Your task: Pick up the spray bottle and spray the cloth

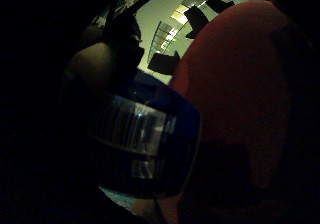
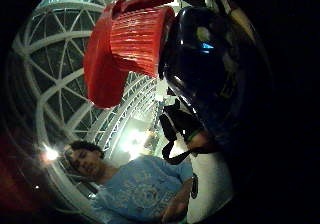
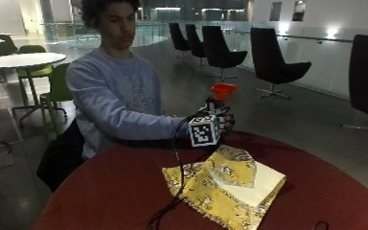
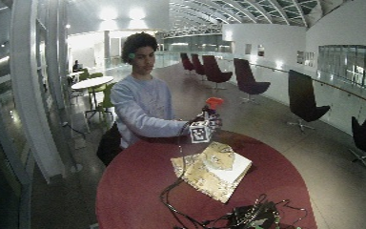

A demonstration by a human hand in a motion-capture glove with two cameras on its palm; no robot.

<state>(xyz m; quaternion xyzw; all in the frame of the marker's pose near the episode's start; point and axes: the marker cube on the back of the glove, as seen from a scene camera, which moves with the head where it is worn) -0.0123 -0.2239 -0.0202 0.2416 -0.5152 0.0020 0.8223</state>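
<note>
Now the gloved right hand grasps the upright spray bottle above the table; the yellow cloth lies at its five o'clock, below the nozzle.

A round red table filled the foreground. A cream block lay on it at about four o'clock from the table's middle. Black chairs lined the railing at one to two o'clock. At ten o'clock stood a white round table with green chairs beside it. Tangled cables sat at the red table's near edge.
</note>
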